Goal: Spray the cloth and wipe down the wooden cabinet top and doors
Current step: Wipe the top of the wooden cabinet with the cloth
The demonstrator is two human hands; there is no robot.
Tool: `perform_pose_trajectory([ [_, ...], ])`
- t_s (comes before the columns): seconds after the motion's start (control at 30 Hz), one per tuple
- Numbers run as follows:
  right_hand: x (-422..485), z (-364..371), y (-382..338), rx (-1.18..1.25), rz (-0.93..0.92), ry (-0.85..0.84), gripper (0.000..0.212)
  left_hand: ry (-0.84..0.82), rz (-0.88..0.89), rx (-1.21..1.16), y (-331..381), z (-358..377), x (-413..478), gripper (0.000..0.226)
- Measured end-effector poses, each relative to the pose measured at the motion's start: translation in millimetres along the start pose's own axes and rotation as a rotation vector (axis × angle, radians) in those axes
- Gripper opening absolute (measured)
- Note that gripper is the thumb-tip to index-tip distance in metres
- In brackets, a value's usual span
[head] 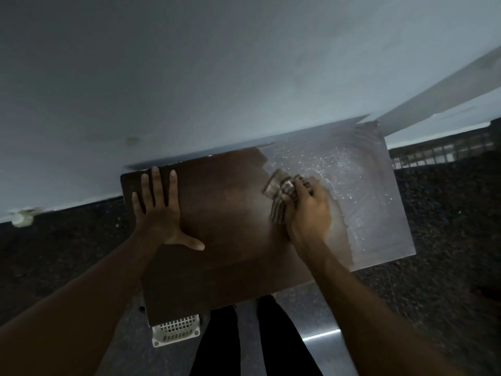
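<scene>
I had my right hand [307, 213] bunched tight on the soft, limp cloth [282, 196] at three o'clock on the cabinet top [225, 213], my left hand [158, 210] flat and spread at nine o'clock, the bunched middle seeming the best hold.

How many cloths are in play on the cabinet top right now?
1. The striped cloth is bunched under the right hand, right of centre on the cabinet top. The left hand lies flat, holding nothing.
</scene>
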State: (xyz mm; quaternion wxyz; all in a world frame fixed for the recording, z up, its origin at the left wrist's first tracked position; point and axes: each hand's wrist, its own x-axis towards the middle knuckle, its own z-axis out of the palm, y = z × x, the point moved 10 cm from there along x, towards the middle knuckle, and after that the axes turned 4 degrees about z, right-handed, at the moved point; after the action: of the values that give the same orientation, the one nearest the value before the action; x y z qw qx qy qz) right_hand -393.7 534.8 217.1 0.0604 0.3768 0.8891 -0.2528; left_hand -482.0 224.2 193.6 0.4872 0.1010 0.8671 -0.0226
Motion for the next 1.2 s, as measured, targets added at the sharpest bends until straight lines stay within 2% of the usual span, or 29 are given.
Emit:
perform_pose_trajectory([
  [0.13,-6,22,-53,0.017,-0.069,-0.113,0.041,-0.035,-0.05,0.011,0,-1,-1,0.181],
  [0.23,-33,31,-78,-0.125,-0.282,-0.218,0.053,-0.053,-0.064,0.017,1,-2,-2,0.181],
  [0.3,-46,36,-73,-0.197,-0.419,-0.323,0.067,-0.062,-0.077,0.023,1,-3,-2,0.181],
  [0.37,-45,27,-58,-0.233,-0.488,-0.349,0.069,-0.07,-0.084,0.024,1,-2,-2,0.18],
  [0.43,-29,8,-37,-0.197,-0.445,-0.283,0.061,-0.073,-0.089,0.024,1,-2,-2,0.18],
  [0.53,13,-13,-14,-0.127,-0.238,-0.149,0.05,-0.068,-0.082,0.01,2,-2,-3,0.18],
  [0.6,37,-14,-19,-0.068,-0.109,-0.086,0.041,-0.058,-0.06,-0.001,3,-2,-4,0.179],
  [0.67,46,-7,-42,-0.074,-0.064,-0.047,0.033,-0.053,-0.047,-0.002,4,-2,-4,0.178],
  [0.73,39,4,-73,-0.126,-0.116,-0.063,0.038,-0.048,-0.047,-0.007,4,-2,-3,0.179],
  [0.83,7,25,-105,-0.143,-0.27,-0.19,0.05,-0.046,-0.048,0.002,4,-2,-3,0.179],
  [1.0,-32,30,-92,-0.205,-0.541,-0.34,0.067,-0.045,-0.042,-0.002,3,-2,-4,0.18],
  [1.1,-10,14,-64,-0.235,-0.521,-0.288,0.063,-0.059,-0.046,-0.003,4,-2,-4,0.179],
  [1.2,40,-12,-44,-0.172,-0.281,-0.111,0.052,-0.062,-0.052,0.002,4,-3,-4,0.178],
])
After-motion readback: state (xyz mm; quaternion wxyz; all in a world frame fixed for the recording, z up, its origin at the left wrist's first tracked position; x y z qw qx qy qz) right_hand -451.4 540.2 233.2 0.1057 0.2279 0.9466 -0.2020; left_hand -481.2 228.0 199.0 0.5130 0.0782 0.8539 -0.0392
